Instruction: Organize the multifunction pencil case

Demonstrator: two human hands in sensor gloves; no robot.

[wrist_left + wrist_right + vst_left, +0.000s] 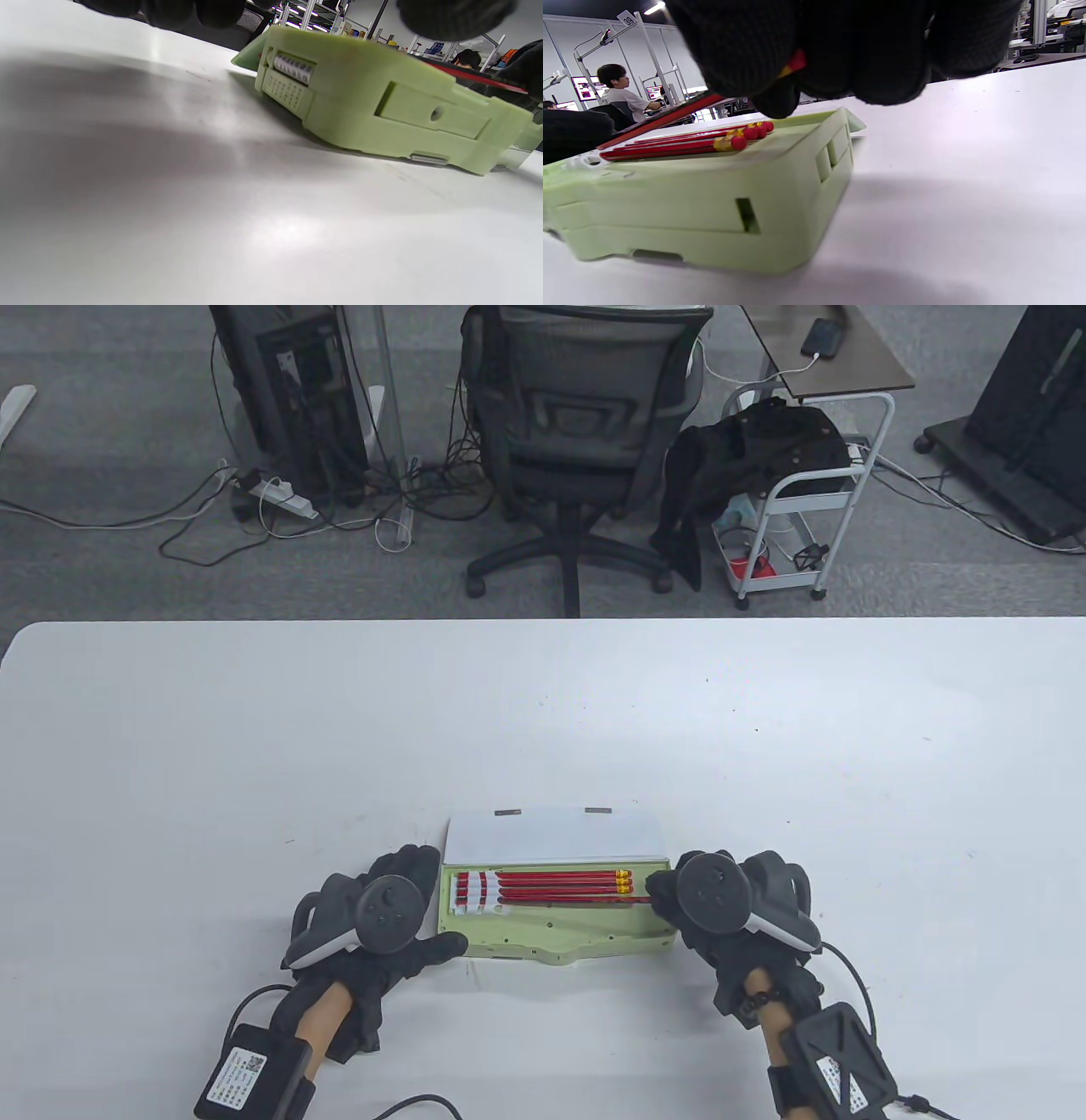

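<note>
A person's gloved hands flank an open green pencil case (pixel 551 937) at the near edge of a white table (pixel 254 746). The left hand (pixel 373 920) rests spread at the case's left end, thumb along its front. The right hand (pixel 721 899) pinches the eraser end of a fourth red pencil (pixel 666 116), angled above three pencils (pixel 551 882) already seated. The loading step looks nearly done; next, that pencil likely needs lowering flat beside them. Case and pencils run left to right, erasers rightward, the white lid (pixel 551 836) lying open beyond.
</note>
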